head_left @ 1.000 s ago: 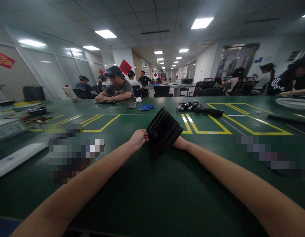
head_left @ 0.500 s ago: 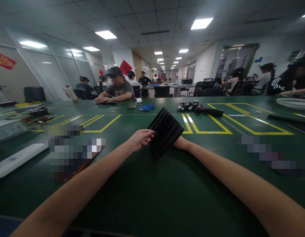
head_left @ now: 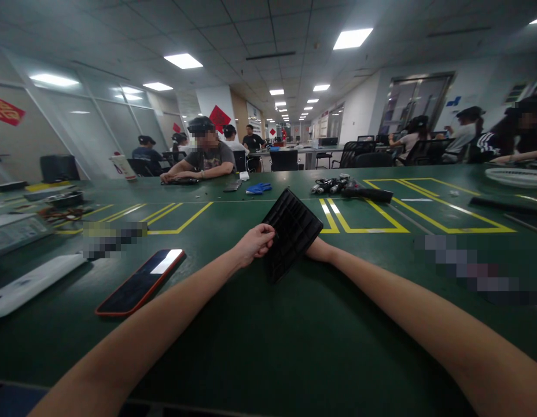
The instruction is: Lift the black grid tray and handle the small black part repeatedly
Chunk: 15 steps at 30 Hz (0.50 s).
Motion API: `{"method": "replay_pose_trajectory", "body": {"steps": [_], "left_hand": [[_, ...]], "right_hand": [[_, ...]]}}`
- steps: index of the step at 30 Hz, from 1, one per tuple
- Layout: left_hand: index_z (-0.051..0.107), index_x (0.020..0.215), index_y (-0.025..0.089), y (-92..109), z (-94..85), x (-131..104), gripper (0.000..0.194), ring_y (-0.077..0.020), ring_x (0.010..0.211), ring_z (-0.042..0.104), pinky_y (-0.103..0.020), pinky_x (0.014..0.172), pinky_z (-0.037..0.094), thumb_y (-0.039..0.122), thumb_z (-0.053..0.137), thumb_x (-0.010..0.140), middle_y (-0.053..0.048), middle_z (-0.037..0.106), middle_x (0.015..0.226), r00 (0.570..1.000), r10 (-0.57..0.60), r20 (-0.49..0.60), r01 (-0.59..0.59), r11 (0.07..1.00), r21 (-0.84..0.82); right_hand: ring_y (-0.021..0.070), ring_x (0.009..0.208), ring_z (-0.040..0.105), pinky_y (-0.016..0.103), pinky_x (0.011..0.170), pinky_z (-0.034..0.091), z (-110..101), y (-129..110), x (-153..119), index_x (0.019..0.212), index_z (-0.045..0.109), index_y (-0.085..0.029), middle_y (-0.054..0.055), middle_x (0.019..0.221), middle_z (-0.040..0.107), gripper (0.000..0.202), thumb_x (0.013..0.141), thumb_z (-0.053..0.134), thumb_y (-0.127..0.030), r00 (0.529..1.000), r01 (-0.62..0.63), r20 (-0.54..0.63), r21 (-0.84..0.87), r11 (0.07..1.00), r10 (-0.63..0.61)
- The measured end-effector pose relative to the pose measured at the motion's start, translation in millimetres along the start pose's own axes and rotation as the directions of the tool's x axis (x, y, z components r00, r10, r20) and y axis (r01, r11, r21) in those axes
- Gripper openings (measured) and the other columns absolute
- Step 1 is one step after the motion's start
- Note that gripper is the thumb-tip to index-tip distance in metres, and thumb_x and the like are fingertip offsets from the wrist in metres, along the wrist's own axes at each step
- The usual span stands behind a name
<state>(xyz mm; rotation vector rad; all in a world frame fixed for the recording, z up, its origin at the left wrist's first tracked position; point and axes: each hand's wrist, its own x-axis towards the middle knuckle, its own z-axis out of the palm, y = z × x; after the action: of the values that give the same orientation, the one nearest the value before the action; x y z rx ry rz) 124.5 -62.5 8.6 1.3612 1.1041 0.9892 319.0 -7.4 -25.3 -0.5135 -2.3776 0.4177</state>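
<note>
A black plastic tray (head_left: 297, 231), divided into a grid of shallow compartments, is held tilted above the table with its compartments towards me. My right hand (head_left: 319, 250) grips it from behind at the lower right edge; most of those fingers are hidden by the tray. At the tray's left side, my left hand (head_left: 257, 242) has thumb and fingers pinched together by the compartments. Something tiny and dark may be between those fingertips, too small to name. What lies in the compartments is too dark to make out.
A phone in an orange case (head_left: 138, 285) lies left of my left forearm, with a white oblong device (head_left: 34, 285) beyond it. Blue gloves (head_left: 258, 188) and bundled black cables (head_left: 331, 185) lie farther back. A person (head_left: 210, 156) sits across the green table (head_left: 260, 347).
My left hand has shifted very slightly at the tray's left side, its fingers still pinched. The tray and my right hand stay almost where they were.
</note>
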Motion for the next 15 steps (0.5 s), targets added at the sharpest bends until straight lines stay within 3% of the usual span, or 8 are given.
{"method": "replay_pose_trajectory", "body": {"steps": [2,5,8,11,13,15], "left_hand": [[0.046,0.08,0.019,-3.4,1.5,2.1,0.016,-0.0043,0.037,0.031,-0.015,0.036,0.019,0.032,0.056,0.076,0.008,0.042,0.052,0.989,0.113,-0.09,-0.095,0.979,0.181],[0.046,0.064,0.017,-5.6,3.8,4.9,0.025,-0.008,0.045,0.037,-0.021,0.043,0.025,0.037,0.051,0.078,0.006,0.04,0.051,0.936,0.286,-0.206,-0.144,0.844,0.517],[0.046,0.057,0.017,-3.4,4.8,4.4,0.032,-0.0107,0.05,0.04,-0.024,0.048,0.026,0.039,0.046,0.081,0.003,0.042,0.051,0.901,0.385,-0.201,-0.143,0.7,0.699],[0.05,0.064,0.017,0.5,3.4,2.2,0.02,-0.0111,0.051,0.043,-0.024,0.049,0.029,0.033,0.052,0.076,0.003,0.046,0.055,0.908,0.394,-0.138,-0.209,0.715,0.667],[0.05,0.07,0.018,2.6,1.5,1.9,0.011,-0.0101,0.048,0.044,-0.023,0.046,0.03,0.028,0.052,0.073,0.003,0.049,0.058,0.933,0.314,-0.178,-0.189,0.845,0.5],[0.045,0.071,0.018,3.8,-0.5,2.6,0.005,-0.0089,0.046,0.045,-0.021,0.042,0.029,0.023,0.048,0.072,0.002,0.05,0.062,0.957,0.148,-0.248,-0.096,0.973,0.209]], "right_hand": [[0.0224,0.11,0.052,0.044,0.101,0.036,0.6,1.1,-0.1,0.103,0.061,-0.015,0.01,0.112,0.061,0.027,0.083,0.044,-0.019,1.0,0.008,0.002,0.004,1.0,-0.008],[0.0229,0.114,0.049,0.044,0.102,0.035,0.9,1.6,-0.3,0.104,0.062,-0.016,0.01,0.114,0.06,0.027,0.082,0.045,-0.02,1.0,0.021,-0.007,-0.007,1.0,-0.021],[0.0244,0.114,0.049,0.046,0.101,0.035,0.5,0.6,-0.4,0.102,0.063,-0.016,0.011,0.116,0.06,0.027,0.082,0.045,-0.021,1.0,0.024,-0.007,-0.018,1.0,-0.024],[0.0246,0.107,0.054,0.047,0.098,0.039,0.2,-1.0,-0.5,0.1,0.063,-0.014,0.013,0.112,0.061,0.026,0.082,0.044,-0.021,1.0,-0.01,0.0,-0.01,1.0,0.01],[0.0247,0.105,0.055,0.047,0.098,0.039,0.3,-2.0,-0.6,0.101,0.062,-0.012,0.014,0.111,0.062,0.027,0.083,0.044,-0.021,1.0,-0.027,-0.002,-0.007,1.0,0.027],[0.0242,0.107,0.054,0.046,0.099,0.038,0.3,-2.9,-0.8,0.103,0.062,-0.012,0.013,0.112,0.061,0.028,0.083,0.044,-0.02,1.0,-0.025,-0.007,-0.01,1.0,0.025]]}}
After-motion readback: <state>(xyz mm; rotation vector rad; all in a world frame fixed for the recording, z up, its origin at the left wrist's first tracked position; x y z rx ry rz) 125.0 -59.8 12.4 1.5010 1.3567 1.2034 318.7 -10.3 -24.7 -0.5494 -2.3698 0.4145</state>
